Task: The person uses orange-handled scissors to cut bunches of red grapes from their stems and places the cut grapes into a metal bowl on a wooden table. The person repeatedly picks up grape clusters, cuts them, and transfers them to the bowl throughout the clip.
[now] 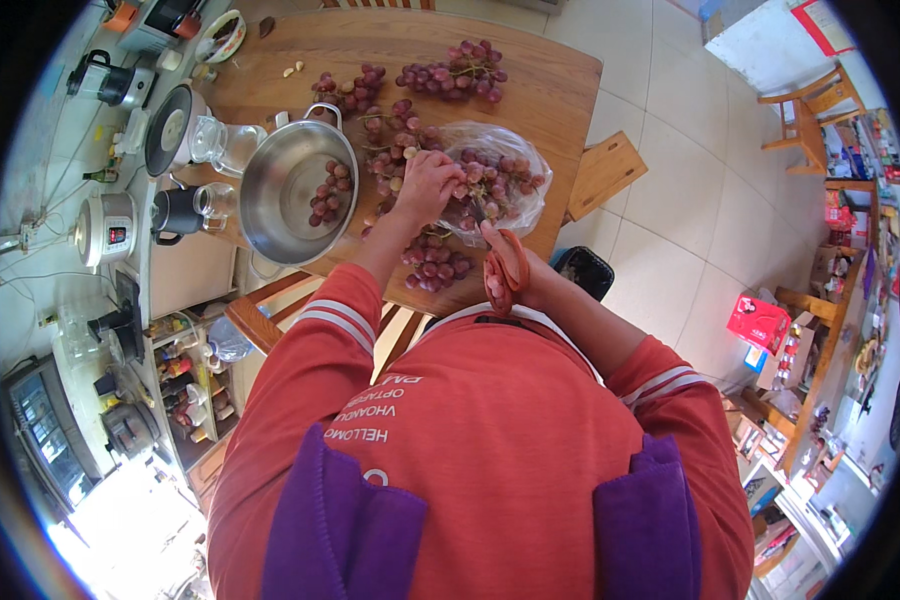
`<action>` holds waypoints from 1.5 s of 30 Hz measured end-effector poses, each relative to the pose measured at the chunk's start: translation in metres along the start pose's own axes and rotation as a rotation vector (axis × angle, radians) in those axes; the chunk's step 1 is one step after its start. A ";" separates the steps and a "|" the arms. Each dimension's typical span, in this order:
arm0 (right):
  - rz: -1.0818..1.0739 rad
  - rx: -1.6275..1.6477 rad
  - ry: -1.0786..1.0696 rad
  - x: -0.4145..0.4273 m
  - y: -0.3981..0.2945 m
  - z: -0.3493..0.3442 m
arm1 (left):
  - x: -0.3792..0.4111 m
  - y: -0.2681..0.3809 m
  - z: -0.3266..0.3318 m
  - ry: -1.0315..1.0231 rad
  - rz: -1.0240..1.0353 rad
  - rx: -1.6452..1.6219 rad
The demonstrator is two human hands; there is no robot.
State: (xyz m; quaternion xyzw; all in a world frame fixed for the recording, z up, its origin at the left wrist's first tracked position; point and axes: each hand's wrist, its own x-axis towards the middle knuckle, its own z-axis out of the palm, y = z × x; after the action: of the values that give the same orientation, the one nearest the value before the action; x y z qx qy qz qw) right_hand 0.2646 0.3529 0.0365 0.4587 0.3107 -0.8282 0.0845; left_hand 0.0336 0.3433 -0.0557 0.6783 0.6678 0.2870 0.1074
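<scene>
My left hand [429, 184] pinches at a bunch of red grapes [499, 174] lying in an opened clear plastic bag [536, 146]. Orange-handled scissors [523, 276] are in my right hand [501, 241], their blades pointing into the same bunch. Between those blades I cannot make out what lies. Left of the hands stands a wide stainless steel pot [276, 187] with loose grapes [330, 191] on its bottom. Another grape bunch [436, 262] lies near the table's front edge, and further bunches [454, 71] spread toward the back.
The wooden table [551, 82] carries a glass jug [240, 146] and a glass jar [215, 202] beside the pot. A black bin [585, 270] stands on the floor to the right, near a wooden stool [607, 176]. Along the left are a counter and a rice cooker [109, 229].
</scene>
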 end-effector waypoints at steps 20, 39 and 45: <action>-0.082 0.065 0.192 0.030 0.033 0.002 | -0.009 0.030 -0.005 -0.010 0.027 0.239; -0.167 0.160 0.154 0.043 0.033 0.010 | -0.014 0.040 -0.012 -0.058 0.036 0.243; -0.267 -0.050 0.150 0.016 0.025 0.003 | -0.017 0.020 -0.005 -0.006 -0.230 0.199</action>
State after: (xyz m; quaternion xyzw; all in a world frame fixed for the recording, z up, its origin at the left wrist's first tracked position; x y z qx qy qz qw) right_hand 0.2644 0.3337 0.0139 0.4714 0.3950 -0.7876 -0.0384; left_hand 0.0491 0.3239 -0.0453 0.6053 0.7661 0.2030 0.0738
